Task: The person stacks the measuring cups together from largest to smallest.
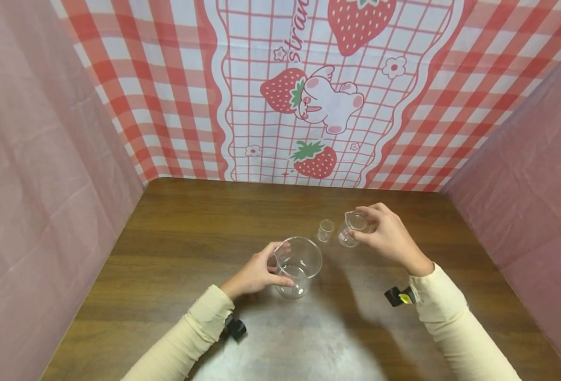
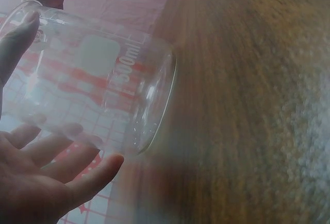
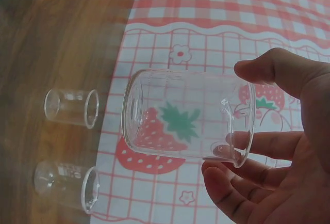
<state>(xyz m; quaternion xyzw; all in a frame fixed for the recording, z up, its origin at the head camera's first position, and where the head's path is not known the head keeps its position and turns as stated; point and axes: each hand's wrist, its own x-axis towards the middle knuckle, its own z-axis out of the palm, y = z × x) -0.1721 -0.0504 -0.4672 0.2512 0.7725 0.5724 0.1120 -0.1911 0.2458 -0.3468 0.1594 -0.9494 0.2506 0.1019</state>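
Observation:
My left hand [image 1: 258, 272] grips a large clear glass beaker [image 1: 298, 264], thumb on the near side and fingers round the far side. White "500ml" lettering on this beaker's wall [image 2: 98, 74] shows in the left wrist view. My right hand [image 1: 386, 231] holds a smaller glass beaker [image 3: 188, 118] near its rim, between thumb and fingers. That beaker is raised above the tabletop. Two small glass beakers stand close by: one [image 3: 72, 108] nearer the large beaker, the other [image 3: 67, 185] beyond it and partly behind the held beaker in the head view.
The wooden table [image 1: 175, 227] meets a red-and-white strawberry-print cloth [image 1: 280, 127] at the back. Pink curtains [image 1: 37, 174] hang at both sides. A black wrist camera [image 1: 235, 327] is strapped below each sleeve cuff.

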